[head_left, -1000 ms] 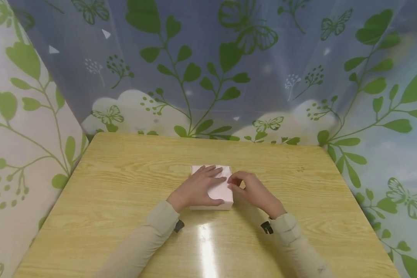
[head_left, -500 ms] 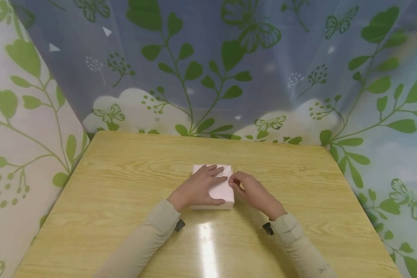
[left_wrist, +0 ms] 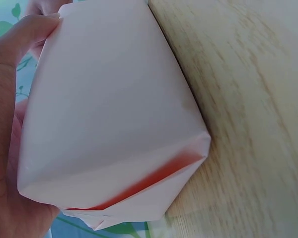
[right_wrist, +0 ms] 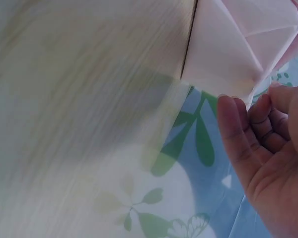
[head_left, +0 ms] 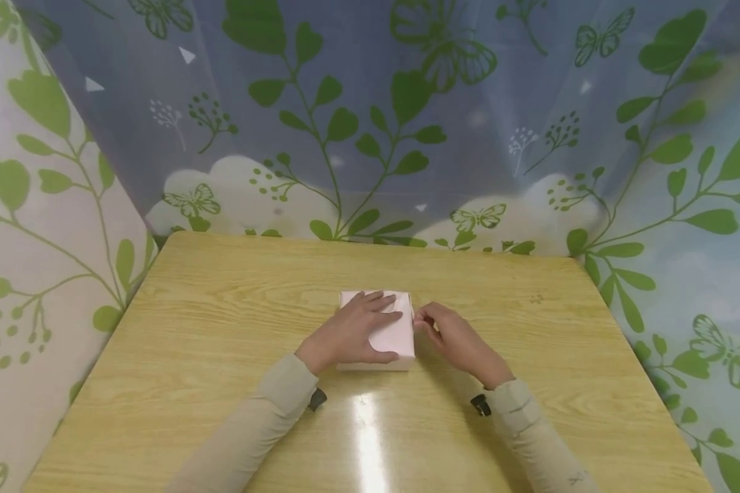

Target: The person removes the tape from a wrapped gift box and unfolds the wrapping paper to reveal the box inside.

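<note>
A small box wrapped in pale pink paper (head_left: 395, 335) lies on the table. My left hand (head_left: 354, 332) rests on its top, fingers spread. At the box's near end in the left wrist view, the folded wrapping paper (left_wrist: 134, 201) gapes and shows a red strip inside. Beside the right side of the box is my right hand (head_left: 453, 335), with thumb and index fingertips together at the edge of the paper. In the right wrist view that end carries creased, overlapping folds (right_wrist: 243, 37), and the right hand's fingers (right_wrist: 233, 119) meet its corner.
The wood-grain table (head_left: 234, 294) spreads around the box, with a bright reflection near its front. Curtains printed with leaves and butterflies (head_left: 370, 137) stand behind it and along both sides.
My right fingertips have shifted slightly right, from over the box's top edge to just beside it. The left hand stays in place on top.
</note>
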Motion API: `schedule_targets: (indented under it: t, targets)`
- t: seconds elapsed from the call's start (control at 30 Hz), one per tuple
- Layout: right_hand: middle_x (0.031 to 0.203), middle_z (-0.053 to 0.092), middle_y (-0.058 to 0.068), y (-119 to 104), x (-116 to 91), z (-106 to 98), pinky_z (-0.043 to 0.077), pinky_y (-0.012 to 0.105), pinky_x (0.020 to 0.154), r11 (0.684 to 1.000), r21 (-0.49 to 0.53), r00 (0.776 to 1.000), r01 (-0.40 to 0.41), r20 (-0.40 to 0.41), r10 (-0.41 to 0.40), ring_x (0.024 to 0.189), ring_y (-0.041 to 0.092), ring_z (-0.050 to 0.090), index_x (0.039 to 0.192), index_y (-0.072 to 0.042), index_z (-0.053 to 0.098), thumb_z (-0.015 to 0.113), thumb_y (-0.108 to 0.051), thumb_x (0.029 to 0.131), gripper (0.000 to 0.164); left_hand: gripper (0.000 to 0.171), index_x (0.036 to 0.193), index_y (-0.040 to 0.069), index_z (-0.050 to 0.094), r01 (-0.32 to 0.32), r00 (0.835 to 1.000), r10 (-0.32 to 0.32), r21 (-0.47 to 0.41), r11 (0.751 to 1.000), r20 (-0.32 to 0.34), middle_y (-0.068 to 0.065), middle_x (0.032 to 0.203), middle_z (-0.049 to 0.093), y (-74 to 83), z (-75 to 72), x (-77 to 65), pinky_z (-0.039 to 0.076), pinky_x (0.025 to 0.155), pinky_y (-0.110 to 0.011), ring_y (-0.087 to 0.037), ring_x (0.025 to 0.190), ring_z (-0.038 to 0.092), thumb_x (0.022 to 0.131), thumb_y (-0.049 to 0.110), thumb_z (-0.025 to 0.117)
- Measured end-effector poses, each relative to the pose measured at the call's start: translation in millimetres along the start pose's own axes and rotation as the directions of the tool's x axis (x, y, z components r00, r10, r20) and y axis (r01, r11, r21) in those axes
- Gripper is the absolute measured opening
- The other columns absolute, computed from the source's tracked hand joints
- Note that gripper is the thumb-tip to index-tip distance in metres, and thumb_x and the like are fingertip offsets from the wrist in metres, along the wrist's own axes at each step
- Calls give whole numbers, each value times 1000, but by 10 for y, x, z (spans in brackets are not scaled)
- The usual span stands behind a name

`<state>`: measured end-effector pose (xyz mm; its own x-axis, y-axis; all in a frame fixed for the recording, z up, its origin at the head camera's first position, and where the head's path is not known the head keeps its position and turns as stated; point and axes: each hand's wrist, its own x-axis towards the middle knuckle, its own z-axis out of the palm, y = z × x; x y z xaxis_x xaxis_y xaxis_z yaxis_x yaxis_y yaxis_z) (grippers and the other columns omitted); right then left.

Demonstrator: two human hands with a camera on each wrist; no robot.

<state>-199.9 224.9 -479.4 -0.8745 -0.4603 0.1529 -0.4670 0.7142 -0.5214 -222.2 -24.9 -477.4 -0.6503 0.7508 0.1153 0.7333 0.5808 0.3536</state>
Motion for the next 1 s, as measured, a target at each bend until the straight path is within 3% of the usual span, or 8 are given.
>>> schedule_targets:
  t: [0.2, 0.3, 0.43, 0.57, 1.0]
  targets:
    - [99, 67, 9, 4, -27, -43, 51, 34, 72, 998, 23, 998, -60, -15, 61, 82, 13, 57, 109, -5, 66, 52, -15, 107, 17, 75, 147, 16, 56, 6, 1000, -6, -5, 1000, 5, -13, 161, 39, -8, 1, 0, 22, 125, -56, -35, 151, 32, 88, 60, 69]
    - [92, 68, 8, -10, -20, -42, 49, 33, 68, 996, 26, 996, -84, -28, 85, 74, 12, 54, 108, -6, 70, 51, -18, 108, 22, 75, 147, 16, 56, 8, 1000, -8, -15, 1000, 4, -13, 161, 39, 0, -10, 1, 22, 125, -56, -36, 151, 32, 88, 59, 70]
    - [69, 59, -3, -37, 13, -4, 43, 27, 55, 993, 5, 993, -115, -40, 115, 59, 9, 47, 85, -15, 70, 55, -29, 106, 29, 74, 147, 16, 56, 8, 1000, -8, -19, 1000, 8, -13, 161, 39, 20, -24, 0, 21, 125, -56, -36, 152, 31, 88, 59, 70]
    - [57, 50, -9, -89, 58, 53, 38, 24, 50, 990, 3, 988, -143, -50, 143, 51, 7, 43, 68, -22, 61, 61, -40, 100, 36, 74, 147, 16, 57, 4, 1000, -4, -11, 1000, 10, -12, 161, 39, 28, -24, -3, 21, 125, -56, -35, 152, 31, 88, 59, 69]
    - [55, 43, -8, -189, 128, 98, 30, 22, 45, 992, -68, 992, -105, -71, 100, 49, 6, 38, 64, -17, 51, 60, -17, 94, 31, 74, 146, 14, 58, -6, 1000, 6, -14, 1000, 2, -14, 160, 40, 28, -26, -4, 23, 124, -58, -36, 151, 32, 88, 59, 70]
